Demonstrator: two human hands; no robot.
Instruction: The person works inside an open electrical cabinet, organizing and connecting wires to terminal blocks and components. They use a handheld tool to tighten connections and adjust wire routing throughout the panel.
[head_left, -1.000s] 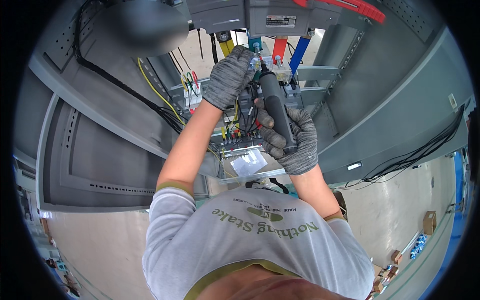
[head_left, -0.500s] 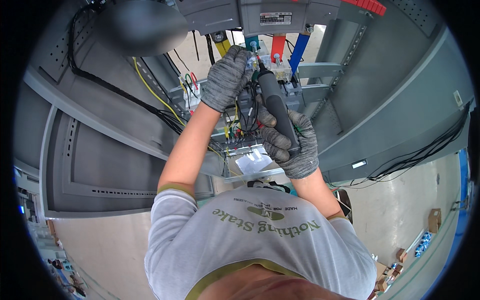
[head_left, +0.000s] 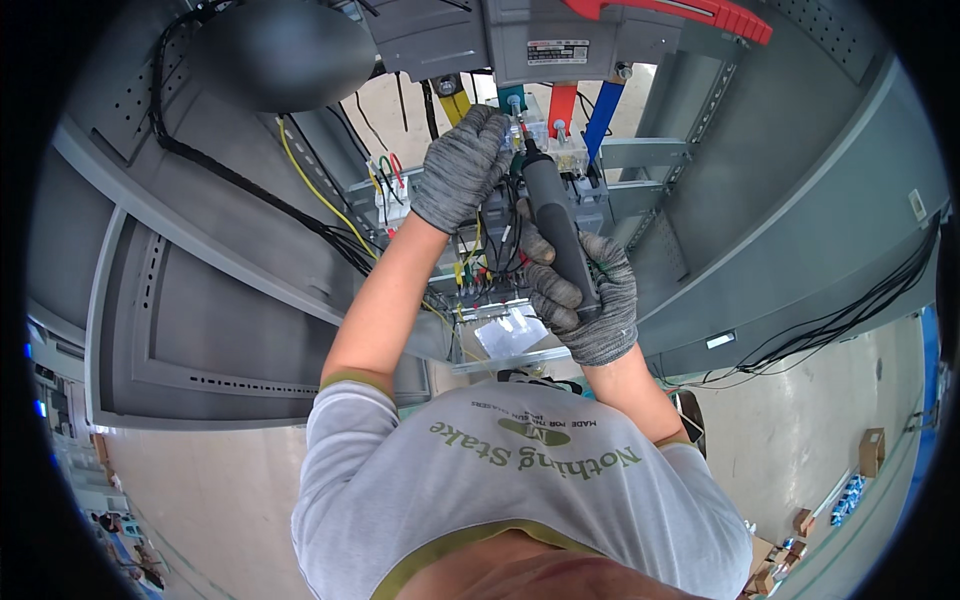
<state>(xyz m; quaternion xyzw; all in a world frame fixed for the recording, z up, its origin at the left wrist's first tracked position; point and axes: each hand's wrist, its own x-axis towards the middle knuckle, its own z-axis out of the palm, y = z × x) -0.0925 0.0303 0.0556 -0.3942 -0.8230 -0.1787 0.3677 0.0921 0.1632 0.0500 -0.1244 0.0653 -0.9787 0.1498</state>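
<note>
My right hand (head_left: 600,300), in a grey knit glove, is wrapped around a dark grey pen-style electric screwdriver (head_left: 560,225). The tool slants up and leftward, its slim bit reaching clear plastic terminal covers (head_left: 568,150) below the coloured busbars. My left hand (head_left: 462,168), gloved alike, is closed beside the bit, by the lower end of the green busbar (head_left: 511,97). Its fingertips are turned away, so what they pinch is hidden. Right of the bit hang a red busbar (head_left: 562,108) and a blue busbar (head_left: 603,120); a yellow busbar (head_left: 455,103) hangs behind my left fingers.
Grey cabinet walls (head_left: 800,230) enclose both sides. A large grey breaker (head_left: 540,45) with a red handle (head_left: 690,12) sits above. Black cable bundles (head_left: 260,200) run along the left, more wires (head_left: 840,320) on the right. A white paper (head_left: 510,332) lies below my hands.
The whole cabinet interior sits slightly lower and further right in the picture. Both hands keep their grip, and the screwdriver bit stays at the terminals by the green busbar.
</note>
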